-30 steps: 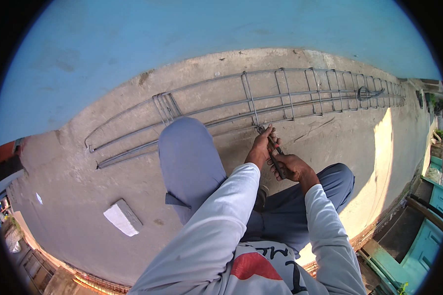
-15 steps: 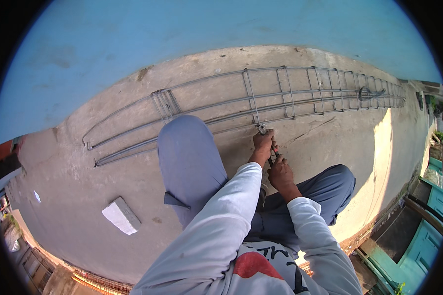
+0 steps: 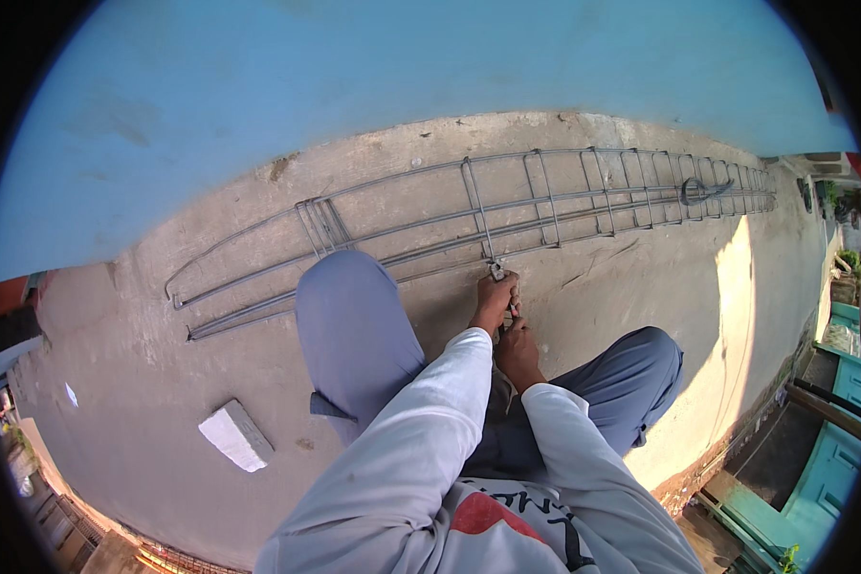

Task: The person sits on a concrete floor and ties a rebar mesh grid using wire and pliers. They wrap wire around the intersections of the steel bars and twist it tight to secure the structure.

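A long steel rebar cage (image 3: 598, 196) lies on the concrete floor in front of me, its thin bars crossed by square stirrups. At its near edge, the metal jaws of a pair of pincers (image 3: 496, 271) meet the corner of a stirrup and the near bar. My left hand (image 3: 494, 302) is wrapped around the pincers just below the jaws. Lower down, my right hand (image 3: 518, 352) is closed on the handles, which the fingers mostly hide. Any wire in the jaws is too small to make out.
Several stirrups (image 3: 323, 225) stand bunched near the cage's left end. A dark coil of wire (image 3: 703, 190) rests on its right part. A whitish block (image 3: 235, 435) lies on the floor at left. My bent knee (image 3: 354, 301) is close to the cage; a blue wall (image 3: 430, 67) rises behind.
Both hands and the pincers have shifted slightly left, and my right hand sits closer to my left. The handles show less than before. The cage appears a little lower in view.
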The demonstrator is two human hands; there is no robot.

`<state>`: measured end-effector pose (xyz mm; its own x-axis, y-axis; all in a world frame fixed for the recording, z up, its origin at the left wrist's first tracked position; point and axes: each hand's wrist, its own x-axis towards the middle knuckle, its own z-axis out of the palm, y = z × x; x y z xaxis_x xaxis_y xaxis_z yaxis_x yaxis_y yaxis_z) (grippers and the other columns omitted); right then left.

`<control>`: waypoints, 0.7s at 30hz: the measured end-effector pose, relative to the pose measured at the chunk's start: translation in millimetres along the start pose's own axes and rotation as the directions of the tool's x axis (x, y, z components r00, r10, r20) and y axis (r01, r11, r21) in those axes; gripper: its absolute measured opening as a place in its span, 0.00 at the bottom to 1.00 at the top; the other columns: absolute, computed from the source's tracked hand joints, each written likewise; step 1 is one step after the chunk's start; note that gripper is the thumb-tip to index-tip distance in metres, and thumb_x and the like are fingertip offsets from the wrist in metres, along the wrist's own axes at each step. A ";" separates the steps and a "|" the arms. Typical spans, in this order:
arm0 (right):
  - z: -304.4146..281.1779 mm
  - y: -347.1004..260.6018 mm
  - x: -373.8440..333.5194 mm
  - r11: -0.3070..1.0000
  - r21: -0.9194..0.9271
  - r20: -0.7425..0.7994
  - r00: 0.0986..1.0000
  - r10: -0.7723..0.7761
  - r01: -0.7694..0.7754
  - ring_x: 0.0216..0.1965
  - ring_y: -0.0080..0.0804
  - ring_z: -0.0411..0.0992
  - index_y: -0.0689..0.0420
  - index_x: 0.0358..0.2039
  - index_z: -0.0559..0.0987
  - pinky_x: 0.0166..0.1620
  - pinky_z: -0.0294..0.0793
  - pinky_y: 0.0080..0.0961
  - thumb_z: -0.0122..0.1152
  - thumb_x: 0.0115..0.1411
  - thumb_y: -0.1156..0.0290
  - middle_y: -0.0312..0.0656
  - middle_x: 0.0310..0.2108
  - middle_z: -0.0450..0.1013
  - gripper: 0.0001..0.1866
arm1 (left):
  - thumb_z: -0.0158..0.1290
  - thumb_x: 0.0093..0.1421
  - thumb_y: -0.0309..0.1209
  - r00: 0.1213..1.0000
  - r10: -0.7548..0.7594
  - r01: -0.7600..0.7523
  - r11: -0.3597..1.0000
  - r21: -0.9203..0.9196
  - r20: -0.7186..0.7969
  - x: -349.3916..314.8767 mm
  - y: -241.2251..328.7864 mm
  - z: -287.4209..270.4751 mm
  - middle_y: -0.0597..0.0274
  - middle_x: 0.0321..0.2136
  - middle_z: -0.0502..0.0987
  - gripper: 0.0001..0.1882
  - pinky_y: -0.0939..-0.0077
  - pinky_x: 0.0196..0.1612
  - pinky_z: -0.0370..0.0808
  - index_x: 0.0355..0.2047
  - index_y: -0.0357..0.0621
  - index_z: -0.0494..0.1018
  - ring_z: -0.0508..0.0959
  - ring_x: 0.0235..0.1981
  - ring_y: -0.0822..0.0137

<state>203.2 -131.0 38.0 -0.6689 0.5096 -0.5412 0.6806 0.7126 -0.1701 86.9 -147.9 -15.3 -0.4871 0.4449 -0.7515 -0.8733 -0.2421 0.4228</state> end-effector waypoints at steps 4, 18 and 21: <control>-3.5 -12.9 -5.9 1.000 0.015 0.041 0.999 0.020 -0.020 0.43 0.63 0.79 0.70 0.51 0.62 0.45 0.80 0.48 0.57 0.64 0.69 0.69 0.47 0.72 0.22 | 0.56 0.60 0.25 1.000 0.010 -0.010 0.999 0.033 0.003 -3.9 3.8 -6.7 0.65 0.17 0.71 0.01 0.69 0.15 0.70 0.32 0.41 0.75 0.70 0.13 0.70; 20.7 -0.4 3.0 0.999 0.012 -0.100 0.994 0.039 -0.038 0.45 0.64 0.76 0.68 0.51 0.63 0.47 0.77 0.53 0.53 0.65 0.69 0.65 0.48 0.71 0.20 | 0.55 0.61 0.26 0.999 0.005 -0.005 1.000 0.005 0.036 6.9 -6.4 -6.2 0.65 0.16 0.71 0.04 0.68 0.14 0.69 0.28 0.43 0.74 0.71 0.12 0.68; 22.8 3.3 0.2 0.975 -0.124 -0.207 0.966 0.153 -0.182 0.51 0.52 0.74 0.67 0.52 0.65 0.49 0.77 0.48 0.57 0.64 0.61 0.56 0.46 0.71 0.24 | 0.57 0.59 0.26 0.992 -0.060 0.069 0.995 0.074 -0.108 4.1 -9.5 15.7 0.60 0.16 0.72 0.05 0.66 0.14 0.71 0.26 0.39 0.75 0.72 0.12 0.65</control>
<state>212.1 -139.5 18.5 -0.6038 0.7015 -0.3785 0.7481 0.6626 0.0347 93.3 -130.2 -14.5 -0.4312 0.3630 -0.8260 -0.9019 -0.1469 0.4063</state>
